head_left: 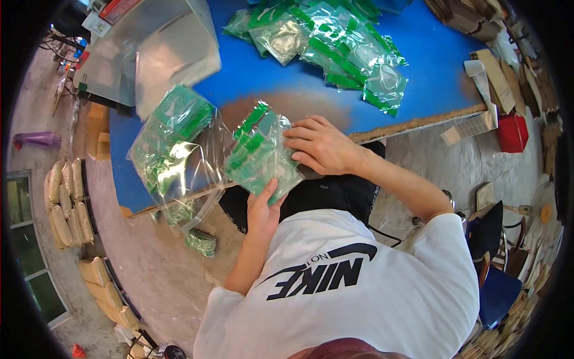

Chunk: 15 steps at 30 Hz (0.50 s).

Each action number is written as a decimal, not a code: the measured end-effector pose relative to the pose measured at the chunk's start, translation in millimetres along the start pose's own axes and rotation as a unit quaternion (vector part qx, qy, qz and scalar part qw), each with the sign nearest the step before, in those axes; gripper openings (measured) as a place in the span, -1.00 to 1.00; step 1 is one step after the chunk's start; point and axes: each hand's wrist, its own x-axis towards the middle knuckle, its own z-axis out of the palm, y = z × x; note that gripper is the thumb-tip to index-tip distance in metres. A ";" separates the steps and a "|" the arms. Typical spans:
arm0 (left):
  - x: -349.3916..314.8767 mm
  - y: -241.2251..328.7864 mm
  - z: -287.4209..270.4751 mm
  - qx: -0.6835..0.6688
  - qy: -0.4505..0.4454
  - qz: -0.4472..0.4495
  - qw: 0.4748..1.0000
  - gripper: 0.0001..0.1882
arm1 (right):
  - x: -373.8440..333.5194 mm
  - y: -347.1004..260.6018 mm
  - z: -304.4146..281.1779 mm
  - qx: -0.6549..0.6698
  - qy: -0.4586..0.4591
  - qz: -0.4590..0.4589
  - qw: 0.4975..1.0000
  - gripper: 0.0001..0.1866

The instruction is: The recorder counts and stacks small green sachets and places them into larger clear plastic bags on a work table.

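A small stack of clear plastic packets with green strips (254,146) is held above the table's front edge. My left hand (264,210) grips its lower corner from below, thumb on top. My right hand (326,146) is closed on the stack's right edge, its fingers bent over the top packets. Just left of the stack, a large clear plastic bag (206,158) lies over the table edge with more green-striped packets (170,134) in it. Its lower end hangs past the edge.
The blue table (251,72) bears a heap of green-striped packets (353,48) at the back. A translucent bin (173,54) stands at the back left. A packet bundle (201,243) is below the front edge. At the right are a red box (512,133) and a dark blue chair (499,296).
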 end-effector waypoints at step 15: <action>-4.2 3.7 -17.4 -0.017 -0.017 -0.005 1.000 -0.53 | 59.0 57.2 11.9 -0.314 0.040 0.073 0.946 -0.32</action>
